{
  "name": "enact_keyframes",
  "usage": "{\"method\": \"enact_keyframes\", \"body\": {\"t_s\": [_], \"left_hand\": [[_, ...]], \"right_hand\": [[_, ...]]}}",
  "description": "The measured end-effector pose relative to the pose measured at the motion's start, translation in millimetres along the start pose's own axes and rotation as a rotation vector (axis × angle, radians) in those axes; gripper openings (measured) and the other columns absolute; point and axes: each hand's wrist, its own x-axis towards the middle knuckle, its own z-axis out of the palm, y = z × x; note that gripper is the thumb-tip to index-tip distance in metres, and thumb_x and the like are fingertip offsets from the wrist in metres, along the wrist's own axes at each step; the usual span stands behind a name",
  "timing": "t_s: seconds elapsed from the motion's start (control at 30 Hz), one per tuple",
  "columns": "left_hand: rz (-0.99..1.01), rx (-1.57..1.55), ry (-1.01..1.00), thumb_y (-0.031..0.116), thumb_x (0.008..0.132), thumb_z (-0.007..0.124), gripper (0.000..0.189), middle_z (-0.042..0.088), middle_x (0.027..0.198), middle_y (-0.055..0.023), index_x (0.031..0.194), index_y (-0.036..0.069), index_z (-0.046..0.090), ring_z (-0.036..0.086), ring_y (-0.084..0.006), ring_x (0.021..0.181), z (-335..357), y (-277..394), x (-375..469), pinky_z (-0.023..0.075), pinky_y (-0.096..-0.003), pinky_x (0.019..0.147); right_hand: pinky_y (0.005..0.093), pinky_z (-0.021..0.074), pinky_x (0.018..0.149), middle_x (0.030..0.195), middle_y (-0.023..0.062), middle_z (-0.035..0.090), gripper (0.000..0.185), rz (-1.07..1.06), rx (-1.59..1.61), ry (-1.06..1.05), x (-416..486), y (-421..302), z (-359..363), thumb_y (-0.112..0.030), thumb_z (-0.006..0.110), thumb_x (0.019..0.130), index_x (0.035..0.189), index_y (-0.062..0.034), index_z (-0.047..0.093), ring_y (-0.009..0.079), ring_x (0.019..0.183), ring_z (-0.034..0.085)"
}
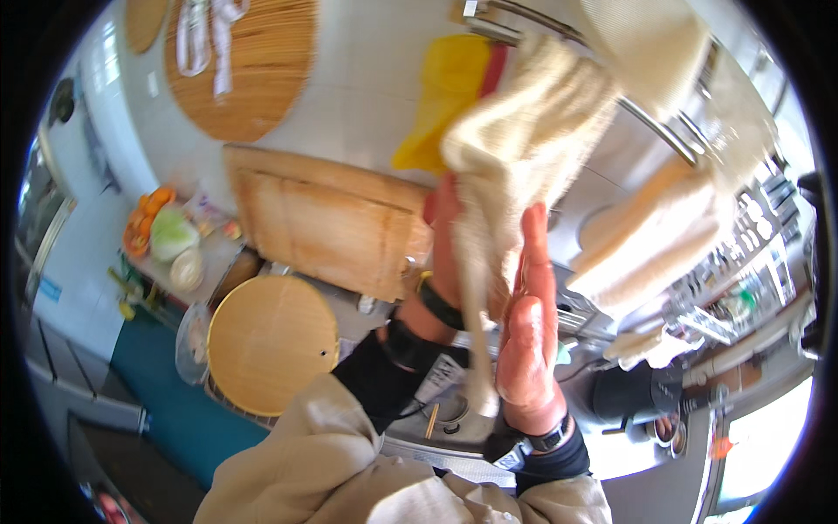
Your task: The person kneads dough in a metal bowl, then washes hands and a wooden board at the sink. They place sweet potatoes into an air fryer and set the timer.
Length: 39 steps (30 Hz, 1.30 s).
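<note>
A cream cloth towel [517, 137] hangs from a metal wall rail, its lower end draped between my two hands. My left hand [444, 213] is raised behind the towel's left side; the cloth hides most of its fingers. My right hand [531, 321] stands upright along the towel's right edge, fingers straight and palm turned inward towards the cloth. Its skin looks shiny, as if wet. Whether the right palm presses on the towel is hard to tell. Both wrists carry dark bands over black cuffs.
More cloths [655, 236] hang on the rail [655, 131] to the right, and a yellow cloth [445, 98] behind. A wooden board [327, 223] leans on the wall. Below are a round wooden lid [272, 344] and a pot [452, 409]; a cabbage [173, 229] lies at left.
</note>
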Motion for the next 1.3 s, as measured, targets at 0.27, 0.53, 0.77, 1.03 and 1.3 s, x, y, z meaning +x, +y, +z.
{"method": "enact_keyframes", "body": {"t_s": [0.27, 0.53, 0.77, 1.03, 1.3], "left_hand": [[0.063, 0.028, -0.109, 0.027, 0.096, 0.062, 0.044, 0.052, 0.129, -0.0172, 0.129, 0.001, 0.055, 0.047, -0.0361, 0.125, -42.0, 38.5, -26.4, 0.0364, -0.0426, 0.109], [0.099, 0.085, -0.223, 0.027, 0.095, 0.062, 0.037, 0.065, 0.113, -0.0123, 0.119, -0.001, 0.064, 0.059, -0.0317, 0.111, -53.9, 42.5, -7.5, 0.0440, -0.0396, 0.101], [-0.001, -0.667, -0.037, 0.039, 0.097, 0.050, 0.061, 0.043, 0.142, -0.0202, 0.143, -0.002, 0.043, 0.039, -0.0295, 0.135, -44.0, 65.7, 5.4, 0.0317, -0.0422, 0.113], [0.077, -0.605, -0.004, 0.032, 0.103, 0.041, 0.071, 0.011, 0.167, -0.0242, 0.158, -0.006, 0.017, 0.013, -0.0352, 0.155, 13.0, 59.1, -5.6, 0.0089, -0.0434, 0.129], [-0.248, -0.570, 0.332, 0.018, 0.101, 0.051, 0.058, 0.041, 0.154, -0.0213, 0.152, -0.006, 0.035, 0.046, -0.0315, 0.138, 1.6, 24.1, -66.9, 0.0352, -0.0411, 0.115]], "right_hand": [[0.0495, 0.0172, 0.126, 0.169, 0.0201, 0.001, 0.087, 0.136, 1.215, -0.333, 51.3, 11.6, 2.4, -0.059, 0.044, 0.103, 0.163, -0.0079, 0.007, 0.0355, 0.157, 0.009], [0.0412, 0.0447, 0.110, 0.147, 0.0176, 0.047, 0.055, 0.465, 0.278, -0.293, 10.6, 33.3, -53.4, -0.037, 0.040, 0.110, 0.147, 0.0024, 0.039, 0.0280, 0.133, 0.050], [0.0337, 0.0390, 0.114, 0.146, 0.0097, 0.050, 0.049, 0.205, 0.706, 0.051, -0.1, 76.1, -28.9, -0.031, 0.046, 0.109, 0.150, -0.0042, 0.039, 0.0183, 0.133, 0.048], [0.0301, 0.0364, 0.114, 0.151, 0.0042, 0.047, 0.061, 0.033, 0.854, -0.033, 25.2, 53.7, -40.4, -0.041, 0.047, 0.108, 0.157, -0.0089, 0.031, 0.0137, 0.138, 0.044], [0.0316, 0.0502, 0.077, 0.088, 0.0052, 0.068, 0.030, 0.089, 0.248, 0.249, 37.4, 19.8, -64.1, -0.020, 0.046, 0.106, 0.097, 0.0036, 0.061, 0.0123, 0.083, 0.057]]}}
